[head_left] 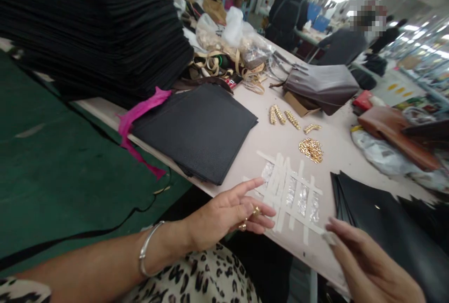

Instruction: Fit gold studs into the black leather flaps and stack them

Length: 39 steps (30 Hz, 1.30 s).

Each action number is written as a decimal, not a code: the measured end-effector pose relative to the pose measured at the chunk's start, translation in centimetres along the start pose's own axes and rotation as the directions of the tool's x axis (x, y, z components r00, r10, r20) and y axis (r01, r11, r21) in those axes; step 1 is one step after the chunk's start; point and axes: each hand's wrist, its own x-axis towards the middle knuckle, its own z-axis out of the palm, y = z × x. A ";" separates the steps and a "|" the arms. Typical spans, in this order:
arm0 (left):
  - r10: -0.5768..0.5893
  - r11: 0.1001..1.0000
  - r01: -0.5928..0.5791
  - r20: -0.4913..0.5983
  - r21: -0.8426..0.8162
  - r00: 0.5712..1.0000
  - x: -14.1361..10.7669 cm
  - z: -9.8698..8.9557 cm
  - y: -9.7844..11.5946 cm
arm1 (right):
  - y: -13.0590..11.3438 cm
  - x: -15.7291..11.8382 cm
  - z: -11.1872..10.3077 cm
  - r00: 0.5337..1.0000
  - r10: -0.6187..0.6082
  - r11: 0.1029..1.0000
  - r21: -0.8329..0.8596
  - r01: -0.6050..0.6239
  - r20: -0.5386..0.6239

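Pale tabletop point(338, 153) | gold piece point(256, 210) among left fingers point(249, 185), loosely parted, hold unclear | right fingers point(345, 231) nearly meeting, hold unclear

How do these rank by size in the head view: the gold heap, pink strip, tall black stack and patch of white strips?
Largest to smallest, by outline:
1. Tall black stack
2. Patch of white strips
3. Pink strip
4. Gold heap

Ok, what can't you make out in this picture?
In the head view:
Right hand: whether it holds anything; blurred.
Left hand: whether its gold bits are worn or held; too small.
Black stack: its top, cut off by the upper edge.
Gold pile: each piece's shape, too small.
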 end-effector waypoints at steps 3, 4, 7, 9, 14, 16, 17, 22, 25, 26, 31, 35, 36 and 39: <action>-0.067 0.982 0.060 -0.033 -0.179 0.997 -0.1 -0.1 0.3 | -4.6 1.8 4.5 0.911 -0.394 0.917 -0.013 0.398 0.123; -0.080 0.974 0.068 -0.047 -0.215 0.996 -0.2 -0.2 0.4 | -5.9 2.4 5.7 0.865 -0.481 0.875 0.009 0.485 0.144; -0.104 0.960 0.070 -0.110 -0.272 0.989 -0.4 -0.7 0.5 | -8.5 3.5 8.2 0.751 -0.630 0.775 0.099 0.624 0.199; -0.122 0.952 0.077 -0.136 -0.297 0.983 -0.7 -1.1 0.5 | -9.0 3.8 9.1 0.710 -0.670 0.742 0.172 0.648 0.216; -0.140 0.974 0.119 -0.097 -0.195 0.985 -1.0 -1.9 0.7 | -8.9 4.0 9.7 0.749 -0.608 0.794 0.226 0.565 0.262; -0.139 0.990 0.137 -0.112 -0.020 0.984 -1.0 -2.0 0.9 | -8.8 4.1 9.7 0.751 -0.591 0.806 0.187 0.561 0.293; -0.129 0.988 0.140 -0.140 0.072 0.982 -1.0 -2.0 1.0 | -8.8 4.2 9.6 0.743 -0.594 0.803 0.170 0.571 0.309; -0.082 0.938 0.150 -0.221 0.313 0.972 -0.7 -2.1 1.2 | -9.1 4.6 9.3 0.706 -0.585 0.802 0.153 0.578 0.400; -0.104 0.933 0.171 -0.217 0.317 0.971 -0.6 -2.1 1.1 | -9.4 4.7 9.2 0.694 -0.591 0.798 0.177 0.576 0.412; -0.111 0.935 0.177 -0.219 0.308 0.969 -0.6 -2.1 1.1 | -9.5 4.7 9.2 0.690 -0.600 0.793 0.187 0.580 0.405; -0.175 0.956 0.225 -0.248 0.189 0.953 -0.4 -1.8 0.8 | -9.8 4.6 9.2 0.684 -0.621 0.780 0.209 0.590 0.384; -0.212 0.964 0.244 -0.255 0.103 0.943 -0.2 -1.8 0.5 | -9.4 4.4 9.4 0.701 -0.609 0.790 0.200 0.580 0.372; -0.218 0.966 0.246 -0.254 0.082 0.942 -0.2 -1.8 0.4 | -9.3 4.3 9.5 0.704 -0.604 0.793 0.196 0.577 0.374; -0.215 0.969 0.238 -0.251 0.067 0.944 -0.1 -1.8 0.2 | -9.2 4.3 9.7 0.706 -0.594 0.800 0.187 0.571 0.387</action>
